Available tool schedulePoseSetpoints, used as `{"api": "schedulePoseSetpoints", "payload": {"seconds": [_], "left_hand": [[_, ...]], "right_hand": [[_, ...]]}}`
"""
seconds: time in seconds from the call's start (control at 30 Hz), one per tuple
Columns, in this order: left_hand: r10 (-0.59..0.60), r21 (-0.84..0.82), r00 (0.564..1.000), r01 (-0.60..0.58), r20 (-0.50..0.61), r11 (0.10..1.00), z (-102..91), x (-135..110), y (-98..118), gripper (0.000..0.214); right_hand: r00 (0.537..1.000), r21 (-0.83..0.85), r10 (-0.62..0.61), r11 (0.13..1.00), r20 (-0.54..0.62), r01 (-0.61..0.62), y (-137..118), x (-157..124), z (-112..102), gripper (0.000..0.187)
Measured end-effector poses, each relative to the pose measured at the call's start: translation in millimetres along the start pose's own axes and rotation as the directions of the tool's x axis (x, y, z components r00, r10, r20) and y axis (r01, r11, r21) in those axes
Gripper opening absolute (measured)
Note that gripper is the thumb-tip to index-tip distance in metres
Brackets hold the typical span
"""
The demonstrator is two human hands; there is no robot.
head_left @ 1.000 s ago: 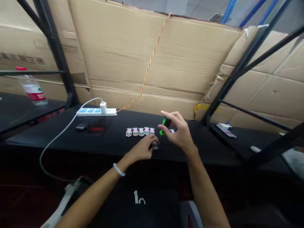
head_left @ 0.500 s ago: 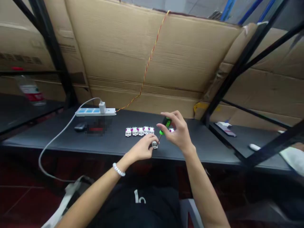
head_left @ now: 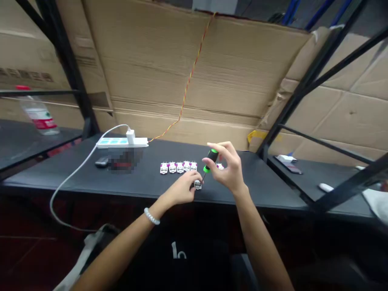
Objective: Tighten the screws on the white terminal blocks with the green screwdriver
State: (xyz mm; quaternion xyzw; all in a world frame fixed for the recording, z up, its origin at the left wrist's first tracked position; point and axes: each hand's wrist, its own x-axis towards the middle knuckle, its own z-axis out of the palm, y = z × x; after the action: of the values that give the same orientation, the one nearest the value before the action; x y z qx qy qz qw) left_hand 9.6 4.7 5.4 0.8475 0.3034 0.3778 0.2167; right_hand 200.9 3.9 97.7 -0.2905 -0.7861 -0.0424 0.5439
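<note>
A black and green screwdriver [head_left: 211, 159] is gripped between the thumb and fingers of my right hand [head_left: 228, 166]. Its shaft slants down to a small white part [head_left: 197, 184] near the table's front edge. My left hand [head_left: 187, 186] pinches that white part and steadies it against the table. Behind my hands, several similar white and purple parts [head_left: 179, 167] sit in a row. Another white and purple part [head_left: 220, 166] shows partly behind my right hand.
A white power strip [head_left: 141, 142] with a plugged-in charger lies at the back left, its cable hanging over the front edge. A dark object [head_left: 102, 162] sits before it. Black metal posts [head_left: 283, 117] and cardboard panels [head_left: 182, 72] frame the black table [head_left: 136, 182].
The screwdriver's handle has turned a little between my right fingers, and more of its top shows. My left hand and the white part stay in place.
</note>
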Motion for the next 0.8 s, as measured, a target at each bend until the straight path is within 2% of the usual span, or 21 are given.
{"api": "schedulePoseSetpoints", "payload": {"seconds": [0.1, 0.17, 0.27, 0.33, 0.5, 0.6, 0.67, 0.8], "left_hand": [[0.003, 0.002, 1.0, -0.003, 0.006, 1.0, 0.0, 0.4, 0.3, 0.04], [0.008, 0.004, 1.0, -0.009, 0.006, 1.0, 0.3, 0.5, -0.1, 0.039], [0.01, 0.012, 1.0, -0.01, 0.007, 1.0, 0.7, 0.4, -0.7, 0.038], [-0.001, 0.018, 1.0, 0.001, 0.009, 1.0, 0.6, 0.4, -0.6, 0.039], [-0.007, 0.0, 1.0, 0.007, 0.013, 1.0, 0.3, 0.7, -0.6, 0.039], [0.008, 0.006, 1.0, -0.008, 0.007, 1.0, 0.5, 0.8, -0.7, 0.039], [-0.003, 0.011, 1.0, 0.003, 0.005, 1.0, 0.6, 0.7, -0.4, 0.04], [-0.019, 0.006, 1.0, 0.019, 0.009, 1.0, 0.9, 0.8, -0.5, 0.04]], "right_hand": [[0.994, 0.149, 0.022, 0.988, 0.109, -0.038, -1.2, -0.7, -0.9, 0.047], [0.989, 0.22, 0.041, 0.973, 0.14, -0.072, -1.3, -1.0, -0.6, 0.049], [0.997, 0.086, 0.053, 0.995, 0.058, -0.058, -2.2, -0.1, -0.4, 0.039], [0.997, 0.006, 0.058, 0.998, 0.044, -0.059, -3.3, 0.6, -1.2, 0.038], [0.984, 0.178, 0.065, 0.979, 0.164, -0.094, -4.8, 1.6, -3.5, 0.045], [0.995, 0.096, 0.064, 0.993, 0.071, -0.071, -5.6, 2.8, -3.4, 0.031], [0.996, 0.016, 0.076, 0.997, 0.034, -0.077, -6.0, 3.3, -4.2, 0.029], [0.978, 0.137, 0.1, 0.983, 0.181, -0.126, -4.6, 4.5, -9.7, 0.049]]}}
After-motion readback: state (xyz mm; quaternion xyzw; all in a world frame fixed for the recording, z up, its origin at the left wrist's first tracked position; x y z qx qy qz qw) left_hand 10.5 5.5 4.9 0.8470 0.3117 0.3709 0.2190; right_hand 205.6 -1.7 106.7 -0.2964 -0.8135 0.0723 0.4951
